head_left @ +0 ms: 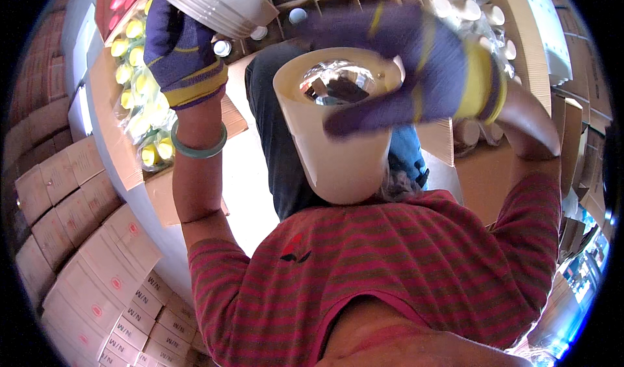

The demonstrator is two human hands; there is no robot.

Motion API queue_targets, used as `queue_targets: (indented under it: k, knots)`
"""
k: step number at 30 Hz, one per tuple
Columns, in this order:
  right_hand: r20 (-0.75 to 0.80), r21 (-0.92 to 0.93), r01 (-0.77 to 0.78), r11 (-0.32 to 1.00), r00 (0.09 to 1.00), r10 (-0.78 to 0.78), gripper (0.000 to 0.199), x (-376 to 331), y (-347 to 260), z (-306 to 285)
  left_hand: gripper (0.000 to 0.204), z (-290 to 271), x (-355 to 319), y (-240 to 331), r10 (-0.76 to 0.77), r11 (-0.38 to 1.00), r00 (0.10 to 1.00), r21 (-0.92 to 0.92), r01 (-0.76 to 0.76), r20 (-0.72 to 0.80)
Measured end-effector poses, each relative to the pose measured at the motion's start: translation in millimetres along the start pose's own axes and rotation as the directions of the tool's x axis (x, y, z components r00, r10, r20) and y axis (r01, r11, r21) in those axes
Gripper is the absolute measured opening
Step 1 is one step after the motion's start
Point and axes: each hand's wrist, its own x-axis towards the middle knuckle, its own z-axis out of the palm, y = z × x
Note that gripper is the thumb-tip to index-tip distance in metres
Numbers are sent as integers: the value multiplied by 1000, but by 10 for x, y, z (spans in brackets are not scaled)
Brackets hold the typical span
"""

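Note:
Between my knees stands a cream cylindrical vacuum-flask casing (341, 152), its open end up. A shiny silver rounded glass liner (338, 79) shows inside the rim. My right hand (422, 65), in a purple and yellow glove, is blurred across the casing's right side. Its thumb and fingers are spread apart, with no object seen gripped between them; whether it touches the rim I cannot tell. At the upper left my gloved left hand (185, 58) holds up a white ribbed round plastic piece (218, 3), tilted. Part of that hand's fingers is hidden behind the piece.
Ahead is a divided carton (312, 6) with several capped flasks. On the left stands a box of yellow-capped items (133, 74) in clear plastic; on the right, a box of white-ended items (465, 9). Stacked cartons (84, 263) line the lower left.

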Motion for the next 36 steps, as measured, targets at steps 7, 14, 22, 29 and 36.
queue_targets:
  k: [7,14,22,29,36]
  knots:
    - [68,-294,85,952,995,-68,59,-159,243,372,47,873,-410,-150,-499,575,851,-672,467,164]
    - [4,-214,204,955,978,-208,37,-471,407,111,56,1256,-921,-123,-536,766,758,-164,622,370]
    - [-765,101,-80,992,631,129,30,-1434,919,-319,81,-549,-866,924,-254,41,910,-937,348,327]
    - [-636,532,74,844,692,341,51,-1597,1070,36,69,-769,-958,1331,-175,774,972,-588,234,157]
    - [-637,770,393,502,439,634,56,-1719,1057,372,85,-1055,-1033,1279,-470,205,767,-791,576,437]
